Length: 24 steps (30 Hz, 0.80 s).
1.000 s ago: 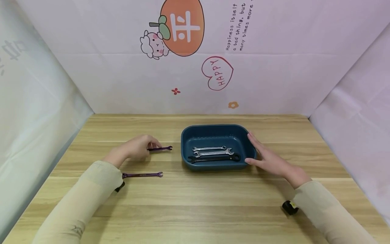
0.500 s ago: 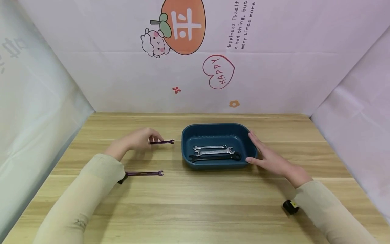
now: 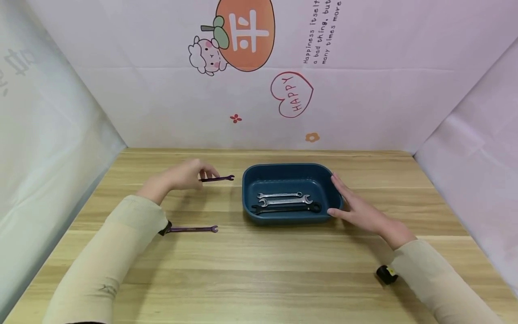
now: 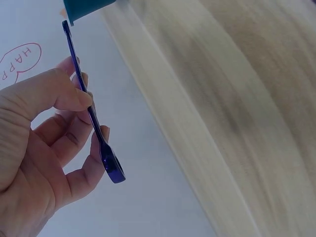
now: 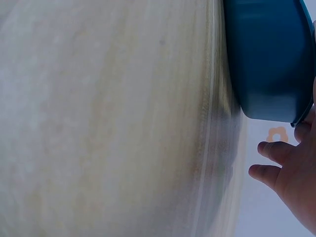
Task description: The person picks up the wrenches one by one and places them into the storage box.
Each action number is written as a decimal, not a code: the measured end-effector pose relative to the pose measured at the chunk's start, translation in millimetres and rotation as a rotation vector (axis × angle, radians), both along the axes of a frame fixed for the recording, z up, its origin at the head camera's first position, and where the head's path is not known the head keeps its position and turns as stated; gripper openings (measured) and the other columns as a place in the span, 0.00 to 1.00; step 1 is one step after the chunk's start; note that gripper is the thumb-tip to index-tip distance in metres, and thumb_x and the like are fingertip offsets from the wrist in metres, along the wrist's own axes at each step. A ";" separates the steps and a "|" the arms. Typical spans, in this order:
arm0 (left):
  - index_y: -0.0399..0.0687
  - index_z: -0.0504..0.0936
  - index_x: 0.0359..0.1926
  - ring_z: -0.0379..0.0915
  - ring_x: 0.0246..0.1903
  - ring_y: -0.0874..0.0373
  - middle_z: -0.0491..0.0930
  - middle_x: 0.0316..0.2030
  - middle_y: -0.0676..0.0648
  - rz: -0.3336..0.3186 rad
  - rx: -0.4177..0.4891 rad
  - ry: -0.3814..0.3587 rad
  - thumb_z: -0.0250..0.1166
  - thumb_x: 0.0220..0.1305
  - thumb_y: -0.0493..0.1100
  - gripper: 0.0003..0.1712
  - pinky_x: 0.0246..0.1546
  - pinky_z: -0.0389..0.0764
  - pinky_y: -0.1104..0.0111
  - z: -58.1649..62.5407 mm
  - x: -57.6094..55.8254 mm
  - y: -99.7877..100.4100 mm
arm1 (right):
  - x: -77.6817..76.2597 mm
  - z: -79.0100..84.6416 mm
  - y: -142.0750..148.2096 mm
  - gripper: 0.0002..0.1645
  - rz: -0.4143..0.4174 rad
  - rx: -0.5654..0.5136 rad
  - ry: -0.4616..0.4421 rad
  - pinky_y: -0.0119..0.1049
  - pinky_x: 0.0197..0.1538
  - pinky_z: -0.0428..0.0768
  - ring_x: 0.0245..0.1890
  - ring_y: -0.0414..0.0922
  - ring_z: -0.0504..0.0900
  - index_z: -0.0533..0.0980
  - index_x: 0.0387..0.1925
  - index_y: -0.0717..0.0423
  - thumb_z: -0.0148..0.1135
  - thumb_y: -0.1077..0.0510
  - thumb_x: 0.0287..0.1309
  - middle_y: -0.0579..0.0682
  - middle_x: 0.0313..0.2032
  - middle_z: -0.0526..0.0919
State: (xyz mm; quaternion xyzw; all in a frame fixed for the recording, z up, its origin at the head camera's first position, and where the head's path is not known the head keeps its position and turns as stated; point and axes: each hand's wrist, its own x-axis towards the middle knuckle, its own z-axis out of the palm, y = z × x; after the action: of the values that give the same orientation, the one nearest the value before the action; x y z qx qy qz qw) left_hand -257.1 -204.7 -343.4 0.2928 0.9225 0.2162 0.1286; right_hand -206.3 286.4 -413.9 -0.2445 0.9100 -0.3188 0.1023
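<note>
Between thumb and fingers, my left hand [image 3: 184, 174] pinches a slim purple wrench [image 3: 218, 178], raised above the table left of a dark blue bin [image 3: 291, 220]. The left wrist view shows its ring end [image 4: 112, 170] below the fingers and its far end near the bin's edge. Three wrenches lie in the bin: a small silver wrench [image 3: 279, 195], a larger silver wrench [image 3: 285, 201] and a black wrench [image 3: 287, 209]. At the bin's right end rests my right hand [image 3: 360, 213], fingers extended along the side and thumb at the front rim.
A second purple wrench [image 3: 194, 229] lies on the wooden table [image 3: 259, 279], its left end hidden by the left wrist's black camera [image 3: 165, 228]. White printed sheets [image 3: 162, 103] stand behind the table and on both sides.
My left hand has lifted the purple wrench up and away from the table, slightly toward the back and right. The right hand has kept its place at the bin.
</note>
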 end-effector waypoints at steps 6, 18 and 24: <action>0.40 0.86 0.55 0.77 0.45 0.47 0.84 0.44 0.42 0.000 -0.002 -0.010 0.61 0.53 0.19 0.29 0.46 0.80 0.54 6.8 -1.6 5.8 | 0.3 1.1 0.8 0.57 0.001 0.005 0.000 0.69 0.71 0.50 0.78 0.66 0.40 0.34 0.82 0.52 0.62 0.48 0.72 0.53 0.81 0.29; 0.41 0.86 0.56 0.77 0.45 0.47 0.84 0.43 0.45 -0.036 -0.016 -0.019 0.61 0.54 0.22 0.28 0.44 0.80 0.57 14.1 -8.5 25.7 | 0.0 1.5 1.1 0.57 0.009 -0.006 0.001 0.69 0.71 0.51 0.78 0.66 0.40 0.33 0.82 0.52 0.62 0.48 0.73 0.54 0.81 0.29; 0.40 0.85 0.56 0.77 0.45 0.47 0.84 0.43 0.44 -0.065 -0.002 -0.035 0.61 0.56 0.22 0.26 0.46 0.81 0.57 12.9 -11.5 40.9 | 0.3 2.1 0.7 0.57 0.007 0.005 0.011 0.68 0.71 0.51 0.78 0.66 0.41 0.34 0.82 0.53 0.62 0.48 0.72 0.54 0.81 0.30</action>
State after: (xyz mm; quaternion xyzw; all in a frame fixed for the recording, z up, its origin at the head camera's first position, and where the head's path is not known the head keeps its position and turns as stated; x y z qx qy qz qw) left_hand -268.6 -163.8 -330.5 0.3185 0.9103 0.2163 0.1520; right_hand -206.0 287.1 -411.7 -0.2494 0.9105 -0.3146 0.0990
